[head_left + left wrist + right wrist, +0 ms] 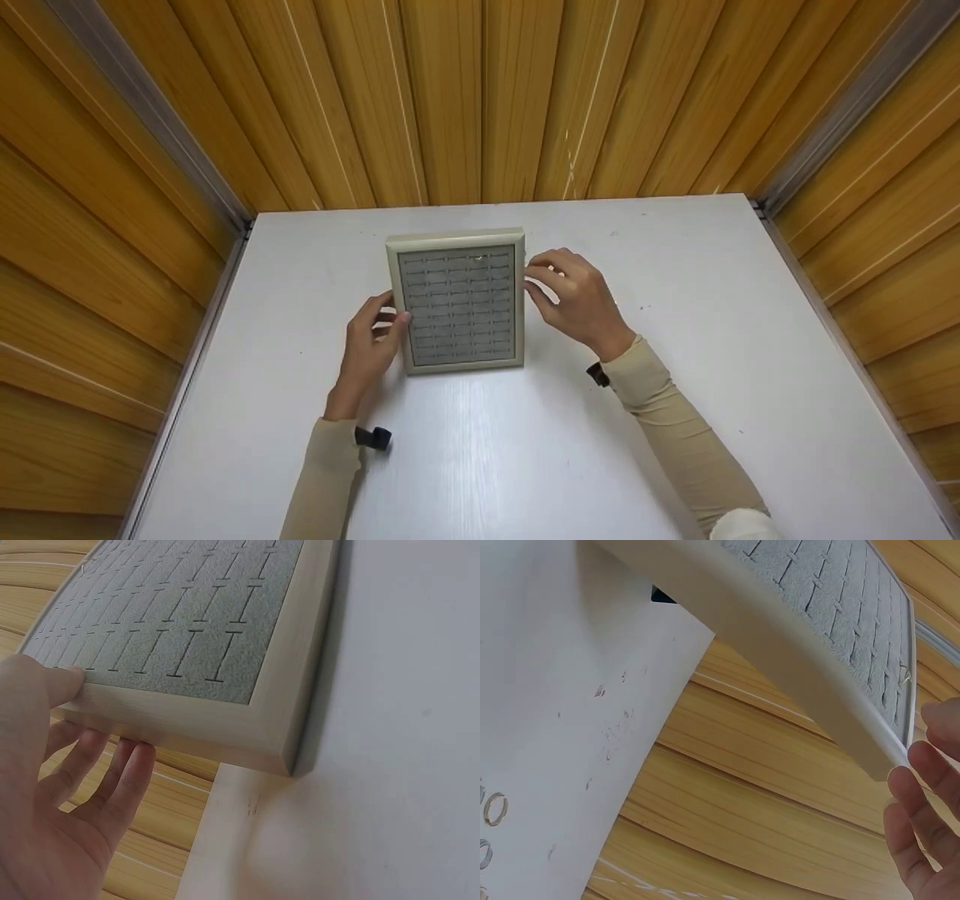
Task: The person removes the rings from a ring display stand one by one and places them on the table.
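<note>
A ring display board point(459, 307) with a pale frame and slotted grey padding stands tilted up on the white table, its slots facing me. One small gold-coloured ring point(905, 676) sits in a slot of the top row. My left hand point(373, 341) grips the board's left side, thumb on the front of the frame and fingers behind it, as the left wrist view shows. By the upper right edge is my right hand point(576, 298), its fingers loosely bent and fingertips right at the frame point(877, 731). Nothing shows between its thumb and fingers.
Several loose rings point(495, 808) lie on the white table point(247, 390), at the lower left of the right wrist view. A wood-look panel wall point(517, 105) rises behind the table, with similar panels on both sides. Dark bands point(373, 438) are on both wrists.
</note>
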The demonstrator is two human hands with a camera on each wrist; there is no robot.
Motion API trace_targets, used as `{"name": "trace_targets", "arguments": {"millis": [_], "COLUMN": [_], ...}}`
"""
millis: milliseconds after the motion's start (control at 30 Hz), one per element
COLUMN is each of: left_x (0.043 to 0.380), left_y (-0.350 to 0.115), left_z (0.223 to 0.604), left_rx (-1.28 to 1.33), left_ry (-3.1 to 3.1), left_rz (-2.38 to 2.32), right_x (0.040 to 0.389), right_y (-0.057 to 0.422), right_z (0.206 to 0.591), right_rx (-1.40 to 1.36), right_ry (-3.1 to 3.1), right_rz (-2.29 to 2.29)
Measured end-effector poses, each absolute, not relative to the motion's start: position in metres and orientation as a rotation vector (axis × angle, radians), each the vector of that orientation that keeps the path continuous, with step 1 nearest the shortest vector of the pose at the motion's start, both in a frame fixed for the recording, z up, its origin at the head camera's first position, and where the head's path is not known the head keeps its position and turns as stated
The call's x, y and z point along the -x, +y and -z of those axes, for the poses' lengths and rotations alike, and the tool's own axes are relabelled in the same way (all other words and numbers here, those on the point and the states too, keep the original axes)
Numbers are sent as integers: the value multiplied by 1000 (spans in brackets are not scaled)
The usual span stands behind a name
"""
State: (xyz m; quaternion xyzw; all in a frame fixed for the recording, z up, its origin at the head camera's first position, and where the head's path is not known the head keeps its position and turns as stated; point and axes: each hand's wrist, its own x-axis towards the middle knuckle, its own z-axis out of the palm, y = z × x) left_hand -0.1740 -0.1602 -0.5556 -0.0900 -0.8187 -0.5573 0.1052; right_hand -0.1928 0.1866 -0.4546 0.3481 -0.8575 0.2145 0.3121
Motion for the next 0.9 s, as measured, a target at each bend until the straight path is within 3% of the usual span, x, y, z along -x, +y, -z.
{"name": "trace_targets", "arguments": {"millis": [900], "left_x": [175], "left_y": [-160], "left_z": [556], "left_rx": [280], "left_ry": [-2404], "left_rz": [1636], "right_x": [216], "right_y": [132], "right_z": [454], "right_rx": [-845], "right_ry": [-2227], "right_rz": [-405]}}
